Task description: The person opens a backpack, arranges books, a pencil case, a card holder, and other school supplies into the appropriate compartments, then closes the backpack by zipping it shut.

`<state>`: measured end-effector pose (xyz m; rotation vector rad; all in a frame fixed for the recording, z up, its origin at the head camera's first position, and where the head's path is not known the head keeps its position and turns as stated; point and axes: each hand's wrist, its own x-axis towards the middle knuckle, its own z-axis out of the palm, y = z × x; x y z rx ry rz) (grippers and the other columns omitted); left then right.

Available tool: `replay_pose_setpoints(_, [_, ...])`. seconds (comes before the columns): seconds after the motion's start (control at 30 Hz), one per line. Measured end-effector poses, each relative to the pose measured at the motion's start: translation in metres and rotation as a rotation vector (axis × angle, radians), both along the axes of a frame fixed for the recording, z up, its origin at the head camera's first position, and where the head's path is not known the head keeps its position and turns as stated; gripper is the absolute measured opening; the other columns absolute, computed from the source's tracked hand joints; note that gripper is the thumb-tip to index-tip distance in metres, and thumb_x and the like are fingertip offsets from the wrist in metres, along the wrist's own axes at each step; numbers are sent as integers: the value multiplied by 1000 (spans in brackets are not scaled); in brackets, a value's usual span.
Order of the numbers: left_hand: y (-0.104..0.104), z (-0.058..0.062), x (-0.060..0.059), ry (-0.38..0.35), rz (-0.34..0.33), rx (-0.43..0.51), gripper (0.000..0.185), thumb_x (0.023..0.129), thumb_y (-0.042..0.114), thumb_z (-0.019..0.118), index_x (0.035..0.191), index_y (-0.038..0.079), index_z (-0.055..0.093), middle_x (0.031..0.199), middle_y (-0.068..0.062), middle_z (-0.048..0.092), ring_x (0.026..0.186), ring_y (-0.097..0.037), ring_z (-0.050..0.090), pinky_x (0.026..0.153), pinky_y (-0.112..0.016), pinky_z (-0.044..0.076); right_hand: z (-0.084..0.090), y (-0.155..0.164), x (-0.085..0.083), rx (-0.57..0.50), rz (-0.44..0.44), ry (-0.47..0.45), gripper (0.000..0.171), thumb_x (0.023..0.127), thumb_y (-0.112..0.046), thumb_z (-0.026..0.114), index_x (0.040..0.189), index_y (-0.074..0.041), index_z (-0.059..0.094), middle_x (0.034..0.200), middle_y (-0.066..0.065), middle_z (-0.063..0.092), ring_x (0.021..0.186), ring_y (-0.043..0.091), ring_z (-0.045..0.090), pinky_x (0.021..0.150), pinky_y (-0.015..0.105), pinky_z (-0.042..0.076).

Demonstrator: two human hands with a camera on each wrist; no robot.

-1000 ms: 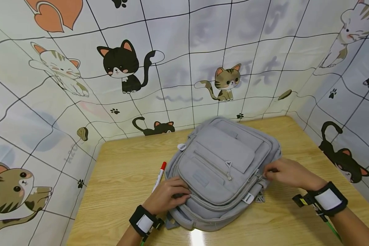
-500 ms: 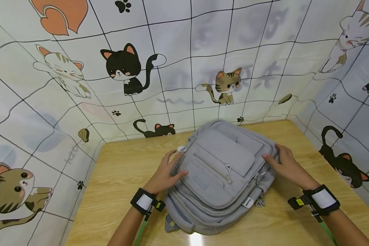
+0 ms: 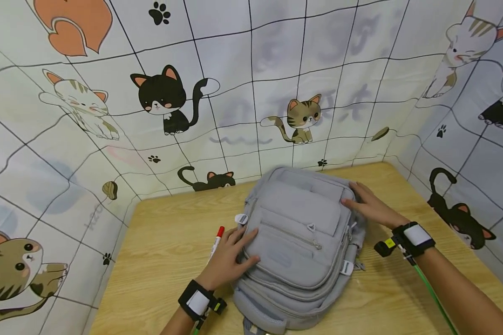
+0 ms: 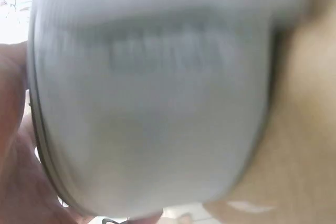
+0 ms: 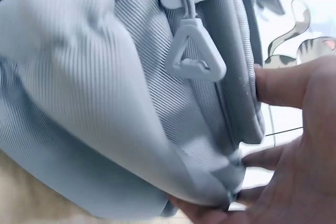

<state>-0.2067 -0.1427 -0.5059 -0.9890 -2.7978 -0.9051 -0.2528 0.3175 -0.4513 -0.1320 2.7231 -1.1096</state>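
A grey backpack [image 3: 297,232] lies front up on the wooden table, its top toward the back wall. At its left edge rests my left hand [image 3: 228,258], fingers spread and fairly straight, thumb on the front panel. My right hand [image 3: 373,204] holds the upper right corner. In the right wrist view its thumb [image 5: 281,85] lies on one side of the bag's edge and the fingers reach round the other. Triangular zip pulls [image 5: 197,56] hang there. The left wrist view is blurred; the grey bag [image 4: 152,103] fills it, with part of the hand [image 4: 23,177] at the left.
A red-capped white marker [image 3: 218,242] lies on the table [image 3: 172,237] just left of the bag, partly hidden by my left hand. Cloth with printed cats [image 3: 163,100] hangs behind and at both sides of the table.
The backpack has turned counterclockwise, its top moving left and its bottom right. My right hand has shifted left with its corner, after leaving the side zip area; my left hand slid lower.
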Motion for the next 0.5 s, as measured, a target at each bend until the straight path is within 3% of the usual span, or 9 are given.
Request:
replay_pose_setpoints(0.3, [-7, -13, 54, 260, 67, -21, 63, 95, 44, 80, 154, 31, 59, 145, -6, 63, 123, -27, 55, 95, -48, 54, -11, -33, -64, -64, 194, 19, 74, 114, -40, 48, 170, -3, 17, 175, 31, -9, 159, 62, -4, 118, 84, 12])
replay_pose_setpoints(0.5, [-7, -14, 64, 299, 72, -87, 61, 100, 51, 73, 156, 35, 55, 142, -3, 62, 116, -20, 53, 90, -40, 55, -13, -45, -86, -73, 254, 26, 72, 114, -38, 47, 169, -2, 18, 176, 31, -5, 160, 60, -1, 120, 81, 15])
